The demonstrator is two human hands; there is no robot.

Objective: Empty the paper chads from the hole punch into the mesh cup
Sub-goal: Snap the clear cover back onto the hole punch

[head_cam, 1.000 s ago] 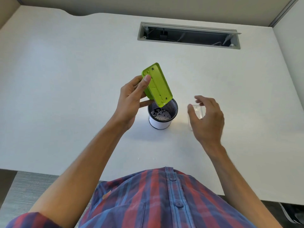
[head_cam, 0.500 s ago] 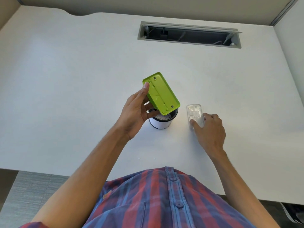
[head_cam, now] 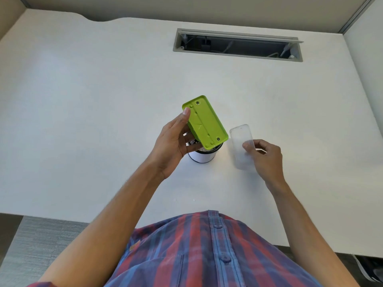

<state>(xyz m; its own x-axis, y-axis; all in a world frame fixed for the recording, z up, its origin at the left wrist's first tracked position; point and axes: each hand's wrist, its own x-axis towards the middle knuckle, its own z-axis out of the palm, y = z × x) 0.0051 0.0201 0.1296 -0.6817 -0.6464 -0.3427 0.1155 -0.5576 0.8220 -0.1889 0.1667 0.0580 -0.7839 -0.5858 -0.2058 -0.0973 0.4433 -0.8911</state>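
Note:
My left hand [head_cam: 173, 145] grips the green hole punch [head_cam: 205, 123], its bare underside facing up towards me, tilted over the mesh cup [head_cam: 202, 155]. The cup stands on the white desk just below the punch; most of its mouth is hidden, with a few white chads showing at the rim. My right hand [head_cam: 267, 160] holds the clear plastic base cover [head_cam: 241, 141] by its lower half, lifted off the desk to the right of the cup.
The white desk [head_cam: 103, 100] spreads wide on all sides. A grey cable tray opening [head_cam: 238, 45] is set into the desk at the back. A tiny white speck [head_cam: 194, 200] lies near the front edge. My checked shirt fills the bottom.
My right hand went down onto the clear cover on the desk and has picked it up. The green punch has tipped flatter and lower over the cup.

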